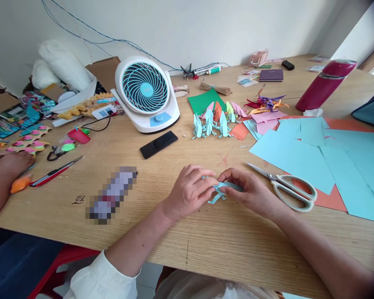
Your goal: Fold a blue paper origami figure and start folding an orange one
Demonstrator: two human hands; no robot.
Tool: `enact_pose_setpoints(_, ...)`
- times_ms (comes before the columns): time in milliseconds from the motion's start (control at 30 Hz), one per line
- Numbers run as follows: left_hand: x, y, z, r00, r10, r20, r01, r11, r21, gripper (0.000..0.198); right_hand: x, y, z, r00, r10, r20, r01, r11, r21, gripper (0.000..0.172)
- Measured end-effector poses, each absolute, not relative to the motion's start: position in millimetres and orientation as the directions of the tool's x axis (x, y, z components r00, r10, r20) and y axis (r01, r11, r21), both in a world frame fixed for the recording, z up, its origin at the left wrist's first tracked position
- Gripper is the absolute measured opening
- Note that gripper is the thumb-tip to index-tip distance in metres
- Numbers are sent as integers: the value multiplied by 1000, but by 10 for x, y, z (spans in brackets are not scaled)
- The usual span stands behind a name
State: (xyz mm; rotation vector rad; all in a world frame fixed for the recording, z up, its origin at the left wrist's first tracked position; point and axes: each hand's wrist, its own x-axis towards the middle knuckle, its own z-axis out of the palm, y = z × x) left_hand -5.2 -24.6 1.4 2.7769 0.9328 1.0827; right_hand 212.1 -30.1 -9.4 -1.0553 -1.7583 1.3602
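Blue folded paper (232,185) pinched by left hand (191,187) and right hand (251,192), scissors (274,178) alongside, paper figures (209,123) beyond

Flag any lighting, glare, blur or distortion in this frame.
Head view throughout: soft light, faint shadow below the left hand and right hand at the folded blue paper; pale sheen atop the flask, which leans outward, probably wide-angle stretch; a pixelated patch hides something on the table; right forearm darkens and blurs toward the frame's edge.
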Motion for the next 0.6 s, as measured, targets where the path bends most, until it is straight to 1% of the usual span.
enact_pose_setpoints(167, -93, -226, 73, 693, 488, 530, 496, -857, 140, 25, 2126, -306, -84, -486, 874, 5, 161, 95, -982, 23)
enact_pose_setpoints(233, -99, -225, 86, 713, 460, 528, 470, -873, 126, 25, 2129, -311, -78, -496, 868, 2, 156, 91, -983, 23)
enact_pose_setpoints(300, -99, -222, 80, 697, 460, 550, 455, -877, 156, 23, 2130, -319, -74, -500, 866, 0, 154, 89, -984, 24)
enact_pose_setpoints(367, -96, -218, 60, 668, 484, 566, 446, -869, 216, 21, 2129, -329, -74, -497, 868, 5, 157, 95, -983, 23)
enact_pose_setpoints(433, -94, -216, 34, 649, 500, 573, 439, -862, 254, 18, 2124, -340, -75, -485, 874, 5, 193, 113, -975, 22)
enact_pose_setpoints(600, -84, -230, -3, 638, 504, 583, 465, -855, 230, 14, 2081, -372, -64, -467, 884, 23, 308, 187, -933, 18)
